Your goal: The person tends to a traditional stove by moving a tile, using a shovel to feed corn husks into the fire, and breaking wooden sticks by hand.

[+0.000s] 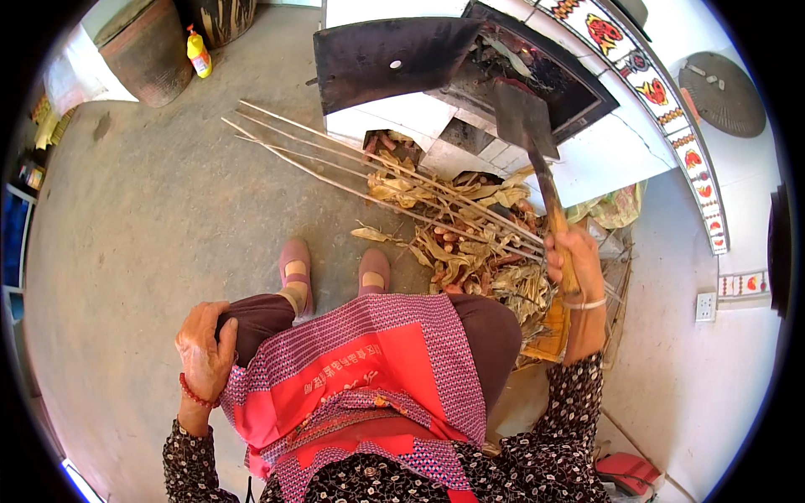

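Note:
My right hand (575,258) is closed around the wooden handle of a flat metal shovel (527,116). The shovel's blade is at the open mouth of a tiled stove (604,157), where corn cobs or husks and a small red glow show inside. The stove's dark metal door (396,63) stands swung out to the left. My left hand (204,346) rests on my left knee, fingers curved over the dark trouser cloth, and holds no tool. Several long thin sticks (352,151) lie over a heap of corn husks and cobs (465,251) below the stove.
Two large pots (148,56) and a yellow bottle (199,53) stand at the upper left. A round dark lid (722,94) is at the upper right. A patterned sack (613,204) lies by the stove's right side. A wall socket (705,307) is at the right.

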`<control>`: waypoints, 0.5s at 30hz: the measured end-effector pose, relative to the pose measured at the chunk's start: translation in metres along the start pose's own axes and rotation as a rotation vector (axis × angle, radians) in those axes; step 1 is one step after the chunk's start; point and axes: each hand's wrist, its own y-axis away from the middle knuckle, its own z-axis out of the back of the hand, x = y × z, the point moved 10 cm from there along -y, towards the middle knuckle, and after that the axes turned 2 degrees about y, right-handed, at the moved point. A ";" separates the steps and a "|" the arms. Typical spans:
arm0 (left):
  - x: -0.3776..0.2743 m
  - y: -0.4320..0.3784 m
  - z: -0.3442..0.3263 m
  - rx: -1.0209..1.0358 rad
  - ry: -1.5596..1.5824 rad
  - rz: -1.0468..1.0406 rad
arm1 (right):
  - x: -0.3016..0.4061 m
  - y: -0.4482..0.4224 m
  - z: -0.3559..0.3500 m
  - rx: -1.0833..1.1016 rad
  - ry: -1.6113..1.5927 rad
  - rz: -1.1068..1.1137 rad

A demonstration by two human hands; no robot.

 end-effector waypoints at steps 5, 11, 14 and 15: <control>-0.004 0.003 -0.008 0.008 0.011 -0.045 | -0.037 0.087 0.035 -0.093 -0.163 -0.051; 0.006 0.015 -0.017 0.047 0.048 -0.066 | -0.109 0.164 0.083 -0.279 -0.259 -0.156; 0.015 0.014 -0.023 0.095 0.021 -0.001 | -0.147 0.195 0.110 -0.320 -0.276 -0.181; 0.017 0.013 -0.025 0.104 0.013 0.023 | -0.156 0.205 0.115 -0.328 -0.287 -0.193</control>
